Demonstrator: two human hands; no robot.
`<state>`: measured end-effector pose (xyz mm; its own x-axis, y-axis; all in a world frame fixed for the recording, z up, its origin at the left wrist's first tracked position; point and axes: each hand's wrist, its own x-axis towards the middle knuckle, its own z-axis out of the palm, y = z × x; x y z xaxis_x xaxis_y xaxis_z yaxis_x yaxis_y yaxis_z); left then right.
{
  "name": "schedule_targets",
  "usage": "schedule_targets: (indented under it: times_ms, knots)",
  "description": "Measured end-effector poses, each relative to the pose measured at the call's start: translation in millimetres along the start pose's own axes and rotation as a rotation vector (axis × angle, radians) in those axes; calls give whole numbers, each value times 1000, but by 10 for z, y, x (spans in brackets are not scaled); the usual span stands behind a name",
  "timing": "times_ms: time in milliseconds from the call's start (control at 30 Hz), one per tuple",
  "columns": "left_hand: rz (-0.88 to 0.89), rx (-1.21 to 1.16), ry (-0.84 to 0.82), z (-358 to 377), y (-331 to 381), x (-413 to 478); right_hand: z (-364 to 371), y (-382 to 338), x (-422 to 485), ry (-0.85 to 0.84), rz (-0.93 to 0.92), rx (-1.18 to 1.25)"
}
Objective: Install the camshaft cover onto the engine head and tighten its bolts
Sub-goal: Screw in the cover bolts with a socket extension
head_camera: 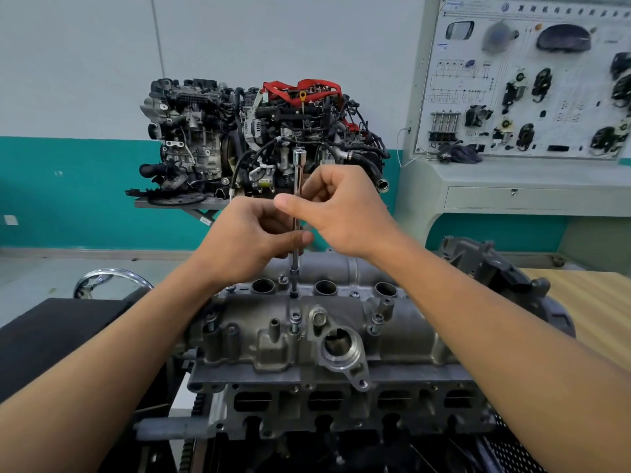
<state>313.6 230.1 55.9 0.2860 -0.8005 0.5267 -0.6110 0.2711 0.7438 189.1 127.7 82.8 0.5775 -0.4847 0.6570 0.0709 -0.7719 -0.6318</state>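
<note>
Workshop: camshaft cover (307, 322) below hands (293, 230)

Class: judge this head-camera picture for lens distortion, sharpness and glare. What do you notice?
Head view: wide-angle bending bows the forearms and tilts the display board at the edge; the camshaft cover and extension bar gripped by left hand and right hand are sharp; lighting even, no harsh glare.

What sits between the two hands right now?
In the head view, the upright extension bar stands between left hand and right hand, both gripping it, its tip on a cover bolt.
</note>
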Motion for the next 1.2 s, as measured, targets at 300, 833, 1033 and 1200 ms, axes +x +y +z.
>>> schedule_targets:
  times_ms: [300, 833, 1033, 1200]
  knots:
    - [3, -71, -137, -25, -18, -1, -15, 36, -24, -77, -4, 12]
    - [12, -107, 5, -50, -55, -16, -49, 18, -16, -114, 38, -5]
    - [-21, -24, -90, -46, -34, -12, -147, -12, -1, -186, -9, -58]
    - [-19, -46, 11, -28, -21, -15, -54, -7, 2, -47, 4, -133]
